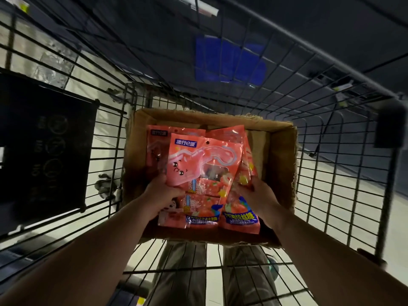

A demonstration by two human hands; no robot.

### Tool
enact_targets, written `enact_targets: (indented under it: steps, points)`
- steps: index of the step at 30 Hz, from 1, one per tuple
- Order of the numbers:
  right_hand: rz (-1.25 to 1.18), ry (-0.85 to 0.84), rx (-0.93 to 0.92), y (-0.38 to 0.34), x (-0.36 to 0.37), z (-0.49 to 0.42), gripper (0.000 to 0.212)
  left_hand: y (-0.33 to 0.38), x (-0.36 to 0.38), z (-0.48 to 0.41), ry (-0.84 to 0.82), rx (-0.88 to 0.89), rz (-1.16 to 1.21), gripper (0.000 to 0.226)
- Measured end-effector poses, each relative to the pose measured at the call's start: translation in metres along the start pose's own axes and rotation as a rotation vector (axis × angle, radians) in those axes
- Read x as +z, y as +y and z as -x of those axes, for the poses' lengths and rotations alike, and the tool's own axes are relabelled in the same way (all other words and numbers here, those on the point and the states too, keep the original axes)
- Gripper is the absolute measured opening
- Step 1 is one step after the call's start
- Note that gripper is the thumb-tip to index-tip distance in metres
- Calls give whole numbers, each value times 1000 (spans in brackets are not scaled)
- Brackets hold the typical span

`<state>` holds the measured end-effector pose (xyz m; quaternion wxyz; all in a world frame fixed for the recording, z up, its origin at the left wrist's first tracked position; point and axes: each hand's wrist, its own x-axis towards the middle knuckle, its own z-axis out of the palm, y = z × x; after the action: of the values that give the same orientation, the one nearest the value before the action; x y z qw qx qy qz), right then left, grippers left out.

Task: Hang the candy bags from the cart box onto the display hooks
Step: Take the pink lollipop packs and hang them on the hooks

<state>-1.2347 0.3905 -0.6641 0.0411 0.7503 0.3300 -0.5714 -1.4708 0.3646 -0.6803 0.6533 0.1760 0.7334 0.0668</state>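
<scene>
Left hand point(160, 193) and right hand point(257, 193) are gripping a fanned stack of bags point(203, 168) | stack is sitting above the box point(282, 164) (pink packs) | box is resting in the cart point(106, 133)

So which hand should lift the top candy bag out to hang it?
Probably the left hand: it grips the top candy bag. The right hand steadies the bags beneath, over the box.
</scene>
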Motion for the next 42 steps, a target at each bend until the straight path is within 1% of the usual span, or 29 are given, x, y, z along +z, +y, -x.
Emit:
enact_targets:
  steps: [2, 4, 6, 8, 11, 13, 15, 19, 21, 22, 25, 28, 31, 33, 39, 42]
  points:
    - [-40, 13, -18, 1, -5, 11, 26, 2, 0, 10, -12, 46, 3, 42]
    - [-69, 43, -47, 3, -13, 22, 16, 4, -2, 22, 36, 79, 55, 32]
    - [-58, 99, -76, 4, -24, 33, 8, 5, -6, 35, 83, 94, 162, 24]
    - [-78, 139, -86, 6, -35, 47, 9, 7, -11, 47, 118, 101, 240, 17]
    - [-99, 167, -116, 7, -54, 69, 11, 13, -21, 65, 156, 136, 277, 8]
    - [-185, 186, -139, 6, -65, 84, 16, 19, -28, 79, 162, 157, 276, 16]
    - [-283, 191, -139, 5, -74, 99, 19, 27, -32, 93, 126, 164, 264, 22]
    - [-410, 201, -164, 3, -91, 128, 11, 45, -24, 121, 84, 220, 258, 31]
    - [-432, 234, -195, 4, -101, 144, 12, 56, -14, 134, 72, 250, 267, 29]
    - [-446, 256, -208, 5, -106, 153, 13, 62, -8, 140, 56, 270, 278, 29]
    - [-534, 284, -215, 11, -122, 176, 9, 81, 12, 155, 13, 323, 276, 40]
    - [-610, 328, -247, 24, -141, 195, 10, 98, 33, 169, -3, 373, 261, 39]
    - [-675, 374, -257, 43, -159, 212, 20, 114, 58, 184, 0, 441, 229, 27]
    - [-719, 418, -269, 59, -172, 222, 18, 124, 78, 196, -4, 498, 208, 20]
    - [-869, 541, -306, 135, -221, 259, 11, 139, 168, 235, -60, 608, 125, 26]
    - [-958, 608, -312, 192, -251, 282, 12, 135, 229, 260, -110, 625, 46, 20]
